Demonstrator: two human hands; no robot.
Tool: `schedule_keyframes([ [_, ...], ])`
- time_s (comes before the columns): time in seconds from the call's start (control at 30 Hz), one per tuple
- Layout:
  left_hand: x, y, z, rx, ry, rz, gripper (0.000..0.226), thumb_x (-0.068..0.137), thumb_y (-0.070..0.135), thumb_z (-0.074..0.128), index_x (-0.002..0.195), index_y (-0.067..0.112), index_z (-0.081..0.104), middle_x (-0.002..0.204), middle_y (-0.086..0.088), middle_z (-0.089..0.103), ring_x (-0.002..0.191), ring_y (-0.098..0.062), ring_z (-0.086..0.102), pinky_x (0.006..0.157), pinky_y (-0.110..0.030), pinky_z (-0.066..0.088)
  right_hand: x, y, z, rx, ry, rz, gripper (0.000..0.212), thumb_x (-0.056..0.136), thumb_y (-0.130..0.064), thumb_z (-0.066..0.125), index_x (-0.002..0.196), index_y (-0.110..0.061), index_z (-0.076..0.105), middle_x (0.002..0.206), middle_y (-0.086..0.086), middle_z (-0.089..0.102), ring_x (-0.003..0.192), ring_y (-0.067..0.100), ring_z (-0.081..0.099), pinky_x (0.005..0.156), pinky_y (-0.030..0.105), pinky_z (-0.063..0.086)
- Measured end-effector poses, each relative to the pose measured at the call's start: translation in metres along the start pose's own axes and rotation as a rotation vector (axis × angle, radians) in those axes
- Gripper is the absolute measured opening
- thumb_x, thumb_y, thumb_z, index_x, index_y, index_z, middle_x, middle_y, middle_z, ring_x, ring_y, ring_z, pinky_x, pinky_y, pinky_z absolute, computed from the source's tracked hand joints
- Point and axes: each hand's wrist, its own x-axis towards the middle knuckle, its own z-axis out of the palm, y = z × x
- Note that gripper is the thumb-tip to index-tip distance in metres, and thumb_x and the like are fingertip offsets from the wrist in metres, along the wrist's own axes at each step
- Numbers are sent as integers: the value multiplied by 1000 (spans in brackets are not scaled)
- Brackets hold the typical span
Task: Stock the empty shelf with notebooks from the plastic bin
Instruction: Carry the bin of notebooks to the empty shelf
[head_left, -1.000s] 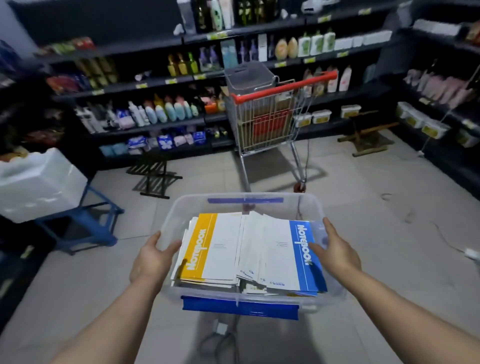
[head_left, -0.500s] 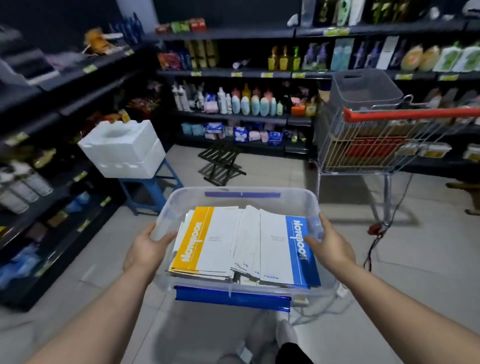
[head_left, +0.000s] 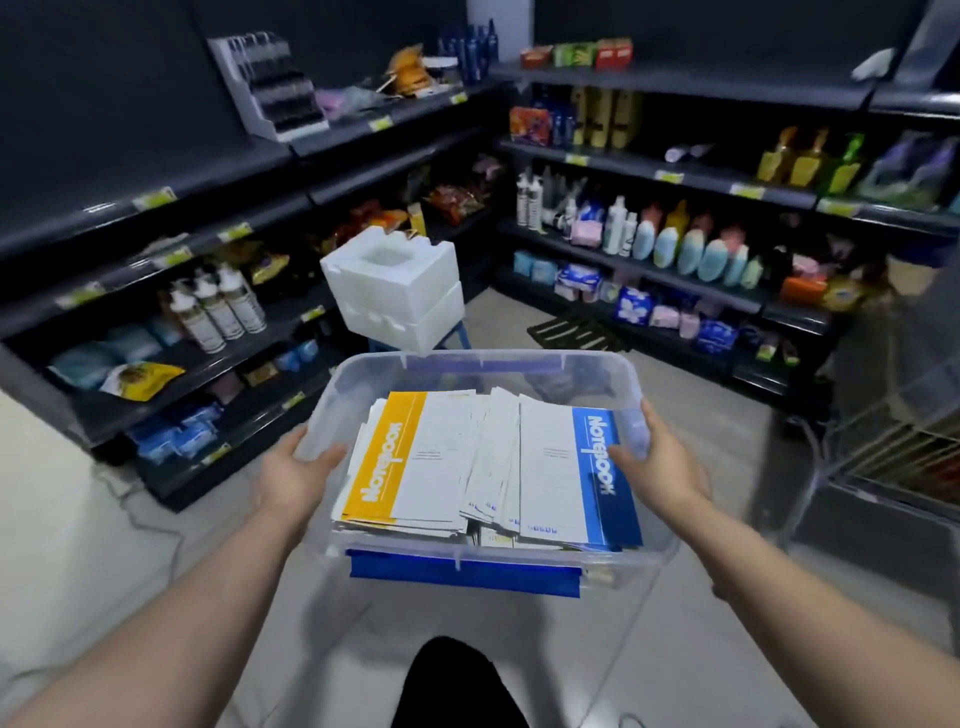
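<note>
dark shelving runs along the left wall and meets a second run across the back. both carry bottles, packets and yellow price tags. a pale tiled floor lies between them. at the right edge stands a wire shopping cart, blurred.

a clear plastic bin is held level in mid-air in front of the person, above the floor and near the left shelving. just beyond its far rim a white foam box sits on a blue stool.

inside the bin lies a loose, fanned stack of notebooks. on top are one with a yellow spine on the left and one with a blue spine on the right. more blue covers show through the near wall.

the left hand grips the bin's left side, thumb hooked over the rim and fingers clamped on the wall. the right hand grips the right side the same way, fingers clamped on the plastic.
</note>
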Motion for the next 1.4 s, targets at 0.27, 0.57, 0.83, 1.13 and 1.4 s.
schedule_keyframes([
  [0.27, 148, 13, -31, -10, 61, -28, 77, 76, 44, 76, 144, 23, 44, 134, -7, 58, 110, -32, 61, 96, -48, 50, 115, -129, 84, 63, -49, -91, 73, 86, -48, 57, 146, -43, 16, 133, 4, 58, 112, 32, 60, 87, 43, 50],
  [0.57, 326, 52, -79, 128, 104, -52, 78, 74, 57, 70, 142, 28, 45, 131, -6, 60, 107, -34, 61, 89, -48, 52, 227, -285, 161, 67, -96, -110, 75, 86, -48, 58, 148, -35, 17, 139, 5, 53, 115, 31, 58, 87, 43, 52],
  [0.83, 467, 103, -72, 110, 120, -55, 86, 63, 66, 69, 139, 32, 48, 126, -4, 64, 99, -31, 65, 84, -45, 56, 336, -377, 191, 69, -78, -130, 71, 90, -47, 53, 150, -34, 16, 130, 5, 60, 98, 26, 63, 68, 35, 51],
  [1.13, 645, 184, 12, 72, 57, 15, 73, 81, 49, 70, 144, 26, 44, 133, -8, 58, 107, -34, 61, 87, -41, 51, 508, -447, 211, 15, -64, -95, 75, 91, -46, 53, 151, -32, 10, 133, 7, 58, 107, 33, 61, 73, 36, 47],
  [1.4, 760, 230, 66, 50, -56, 52, 64, 78, 42, 73, 137, 24, 53, 121, -9, 64, 94, -30, 61, 75, -38, 54, 591, -478, 227, 20, -23, -2, 76, 92, -45, 53, 151, -31, 8, 128, 9, 61, 102, 33, 63, 76, 41, 53],
])
